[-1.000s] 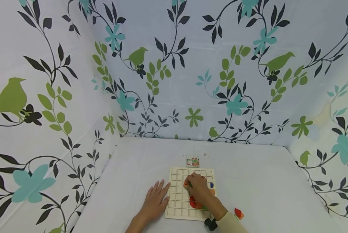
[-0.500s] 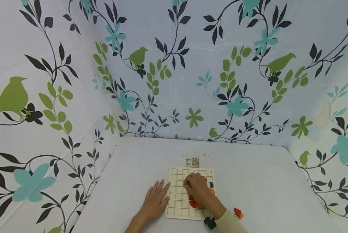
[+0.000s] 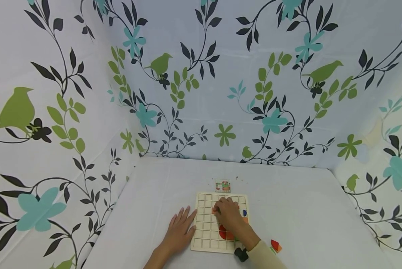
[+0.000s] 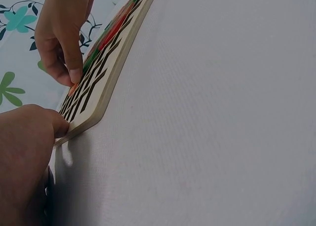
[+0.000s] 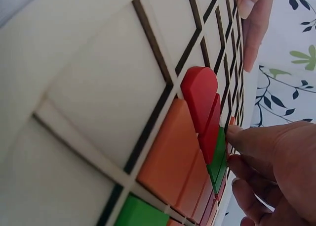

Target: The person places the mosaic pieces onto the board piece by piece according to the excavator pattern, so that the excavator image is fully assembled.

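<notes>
A pale wooden grid board (image 3: 204, 239) lies on the white table. My left hand (image 3: 178, 231) rests flat beside its left edge, with fingers spread and fingertips at the rim. Over the middle of the board, my right hand (image 3: 230, 216) has its thumb and fingers curled at a small orange piece (image 4: 73, 89), pinching it at a grid cell. A red rounded piece (image 5: 200, 95), a large orange piece (image 5: 165, 149) and a green piece (image 5: 217, 159) sit in nearby cells. The right hand hides part of the pieces in the head view.
Behind the board lies a small pattern card (image 3: 223, 185) with coloured shapes. Several loose pieces (image 3: 275, 245), red, orange and green, lie to the right of the board. A black device (image 3: 241, 254) sits at the right wrist. Patterned cloth (image 3: 224, 112) hangs around the table.
The orange piece at my right fingertips has shifted slightly toward the board's far side, and the right hand has moved a little with it. My left hand stays in place.
</notes>
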The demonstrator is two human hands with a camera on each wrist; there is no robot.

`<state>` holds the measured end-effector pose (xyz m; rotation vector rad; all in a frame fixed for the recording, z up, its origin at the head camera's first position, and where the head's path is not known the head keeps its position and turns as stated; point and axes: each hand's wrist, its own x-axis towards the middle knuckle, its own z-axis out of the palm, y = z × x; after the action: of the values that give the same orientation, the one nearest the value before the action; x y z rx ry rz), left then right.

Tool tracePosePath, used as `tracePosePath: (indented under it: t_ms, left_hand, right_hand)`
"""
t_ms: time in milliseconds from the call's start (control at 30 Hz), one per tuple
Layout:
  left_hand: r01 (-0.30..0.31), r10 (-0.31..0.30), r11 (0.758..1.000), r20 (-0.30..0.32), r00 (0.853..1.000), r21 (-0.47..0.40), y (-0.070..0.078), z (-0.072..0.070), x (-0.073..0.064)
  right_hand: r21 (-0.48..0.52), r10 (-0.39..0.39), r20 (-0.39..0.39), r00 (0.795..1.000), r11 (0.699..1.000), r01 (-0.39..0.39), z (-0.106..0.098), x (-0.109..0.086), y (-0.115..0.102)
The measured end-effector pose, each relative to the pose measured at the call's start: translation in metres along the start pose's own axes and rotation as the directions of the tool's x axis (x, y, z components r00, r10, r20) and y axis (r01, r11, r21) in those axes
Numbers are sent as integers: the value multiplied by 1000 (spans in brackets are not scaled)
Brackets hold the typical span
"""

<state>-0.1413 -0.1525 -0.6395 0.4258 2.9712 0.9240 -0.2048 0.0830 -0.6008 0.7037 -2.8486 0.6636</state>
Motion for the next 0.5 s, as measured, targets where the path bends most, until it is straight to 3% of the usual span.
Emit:
tracePosePath:
  t_ms: [133,300,500]
  left_hand:
    - [22,-22,1000,28,999,15,1,-1,1]
    - [0,0,1000,-2,1000,-11,0,1,1]
    - [6,-6,1000,4,1000,-11,1,0,0]
  right_hand:
    - [-25,-21,-6,1000,999,20,-2,-2,1]
    - [-11,-45,-27,999,999,45,-7,-8,4]
    - [99,99,33,995,990,-102,-19,-29,20]
